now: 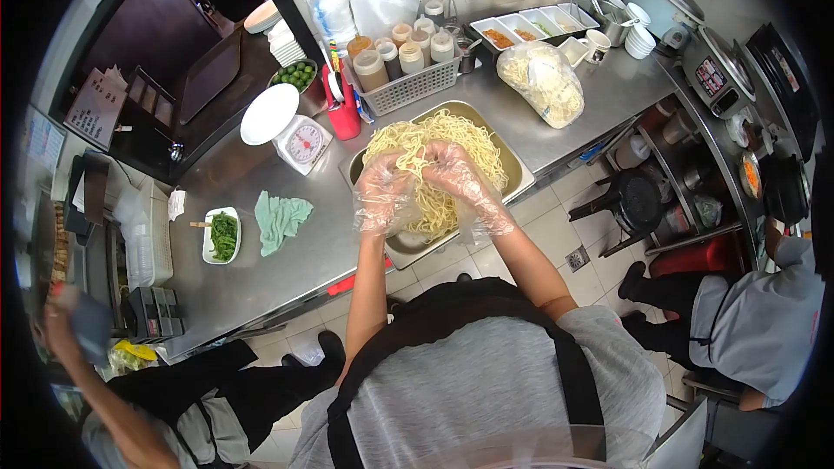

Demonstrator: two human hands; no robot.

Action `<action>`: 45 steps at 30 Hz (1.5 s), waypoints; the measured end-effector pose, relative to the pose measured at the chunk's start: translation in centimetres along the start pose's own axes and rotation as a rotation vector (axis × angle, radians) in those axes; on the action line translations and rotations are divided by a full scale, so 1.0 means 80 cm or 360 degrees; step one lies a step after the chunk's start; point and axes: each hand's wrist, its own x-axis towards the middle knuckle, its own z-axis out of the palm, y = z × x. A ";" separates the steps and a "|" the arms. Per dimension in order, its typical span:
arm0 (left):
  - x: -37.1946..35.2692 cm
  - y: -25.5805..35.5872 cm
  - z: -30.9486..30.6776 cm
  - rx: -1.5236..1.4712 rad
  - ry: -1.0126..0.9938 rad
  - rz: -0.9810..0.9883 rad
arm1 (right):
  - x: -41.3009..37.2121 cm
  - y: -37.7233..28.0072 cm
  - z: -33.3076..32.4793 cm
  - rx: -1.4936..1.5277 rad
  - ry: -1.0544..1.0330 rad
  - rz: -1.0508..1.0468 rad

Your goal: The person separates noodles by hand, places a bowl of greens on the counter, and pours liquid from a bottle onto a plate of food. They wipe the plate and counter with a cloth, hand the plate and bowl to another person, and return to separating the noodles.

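Observation:
My left hand [385, 193] and my right hand [459, 175] wear loose clear plastic gloves. They come together over a heap of yellow noodles [473, 135] in a rectangular metal tray [524, 181]. Both hands have their fingers curled round noodles, with strands showing between them. The fingertips are partly hidden by the gloves and the strands. Just left of the tray stands a kitchen scale [304, 144] with a round white pan [269, 115]. A red container [340, 104] is behind the tray's left corner.
Sauce bottles [412, 56] fill a grey basket behind the tray. A bag of noodles [543, 82] lies to the right, near a topping box [532, 28]. Leftward are a green cloth [282, 219] and a dish of greens [223, 236]. Co-workers stand on both sides.

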 end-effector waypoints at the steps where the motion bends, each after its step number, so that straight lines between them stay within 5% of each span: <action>1: 0.001 -0.005 -0.001 0.0006 0.0013 0.0062 | 0.001 0.004 0.000 0.0051 -0.0005 -0.0010; 5: 0.000 -0.023 -0.007 -0.0202 0.0264 -0.0186 | -0.004 -0.012 -0.006 0.0095 0.0006 -0.0032; 7: 0.001 -0.014 -0.010 -0.0287 0.0221 -0.0174 | -0.003 -0.021 -0.007 0.0084 0.0025 -0.0168; 11: -0.006 0.037 0.005 -0.0347 0.0058 -0.0397 | -0.008 -0.022 -0.010 0.0274 -0.0091 0.0067; 14: -0.002 0.007 -0.004 -0.0086 -0.0086 -0.0052 | -0.010 -0.040 -0.004 -0.0006 -0.0066 0.0169; 17: -0.002 -0.003 -0.002 0.0250 0.0002 0.0146 | 0.002 -0.003 0.000 -0.0072 -0.0045 -0.0085; 21: -0.003 0.000 -0.001 0.0315 0.0057 -0.0077 | -0.004 -0.040 0.000 -0.0538 -0.0080 -0.0354; 27: 0.001 0.008 0.005 0.0202 0.0044 -0.0008 | -0.018 -0.069 -0.001 -0.0557 -0.0011 -0.0151; 36: 0.001 0.026 -0.013 0.0218 0.0203 -0.0323 | -0.018 -0.073 -0.024 -0.0890 0.0153 -0.0371; 40: 0.009 -0.003 -0.045 0.0478 0.0133 0.0236 | -0.001 -0.047 -0.046 -0.0755 0.0369 -0.0218; 44: 0.014 -0.005 -0.045 0.0121 0.0200 -0.0028 | -0.007 -0.075 -0.020 -0.1450 -0.0326 -0.0009; 45: 0.014 -0.001 -0.043 -0.0036 0.0198 -0.0105 | -0.010 -0.065 -0.004 -0.1568 -0.0235 0.0001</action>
